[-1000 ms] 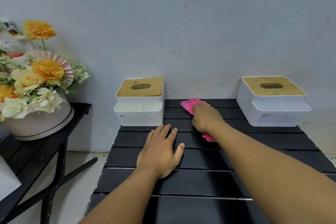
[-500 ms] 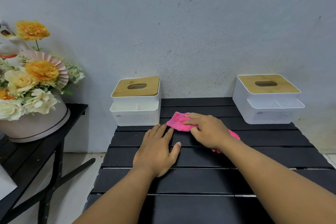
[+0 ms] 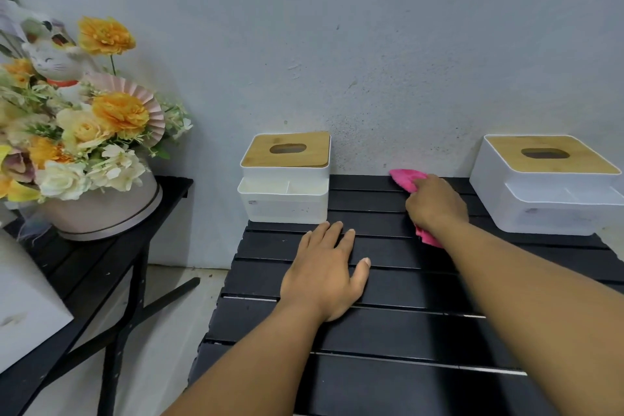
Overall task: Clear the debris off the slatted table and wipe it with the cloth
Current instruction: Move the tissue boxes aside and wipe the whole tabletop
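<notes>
The black slatted table [image 3: 388, 331] fills the lower middle of the head view. My right hand [image 3: 437, 204] presses a pink cloth [image 3: 405, 179] onto the far slats, close to the wall; the cloth shows ahead of the fingers and again below the wrist. My left hand [image 3: 326, 272] lies flat on the slats nearer to me, fingers straight, holding nothing. I see no debris on the visible slats.
Two white tissue boxes with wooden lids stand at the back of the table, one on the left [image 3: 287, 177] and one on the right [image 3: 547, 182]. A flower arrangement [image 3: 84, 132] with a cat figurine sits on a black side table [image 3: 101, 263] at left.
My right hand has slid the pink cloth from the middle of the table back and to the right, up against the wall. My left hand has stayed flat in place.
</notes>
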Tool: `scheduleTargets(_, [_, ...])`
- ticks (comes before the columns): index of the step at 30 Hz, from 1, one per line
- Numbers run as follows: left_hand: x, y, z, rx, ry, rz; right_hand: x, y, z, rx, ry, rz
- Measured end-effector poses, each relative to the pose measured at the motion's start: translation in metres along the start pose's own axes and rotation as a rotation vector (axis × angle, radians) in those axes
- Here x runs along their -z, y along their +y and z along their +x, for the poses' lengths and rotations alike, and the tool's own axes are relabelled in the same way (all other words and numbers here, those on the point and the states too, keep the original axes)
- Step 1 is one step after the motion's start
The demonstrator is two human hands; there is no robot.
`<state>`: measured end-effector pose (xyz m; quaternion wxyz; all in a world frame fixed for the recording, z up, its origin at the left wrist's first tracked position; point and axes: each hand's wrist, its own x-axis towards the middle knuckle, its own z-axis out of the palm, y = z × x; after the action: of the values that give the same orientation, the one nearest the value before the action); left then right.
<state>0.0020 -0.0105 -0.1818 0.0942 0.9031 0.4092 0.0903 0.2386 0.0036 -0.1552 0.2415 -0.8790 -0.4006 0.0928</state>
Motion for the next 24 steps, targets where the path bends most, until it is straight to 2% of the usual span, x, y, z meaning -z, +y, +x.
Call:
scheduleTargets(5, [-0.001,-0.001,0.0,-0.007,0.003,0.004,0.001,-0.003,-0.006,0.039,0.025,0.032])
scheduleTargets(9, [-0.001,-0.003,0.001,-0.01,-0.001,0.012,0.001,0.004,-0.017,0.171,-0.022,-0.176])
scheduleTargets(13, [0.0,-0.002,0.001,-0.011,0.003,0.019,-0.003,0.014,-0.037,0.214,-0.038,-0.195])
scheduleTargets(19, [-0.002,-0.002,0.001,-0.011,-0.001,0.025,-0.001,0.022,-0.07,0.175,-0.065,-0.292])
scheduleTargets(24, [-0.001,0.0,0.0,-0.009,0.007,0.012,0.003,0.012,-0.04,0.06,-0.073,-0.284])
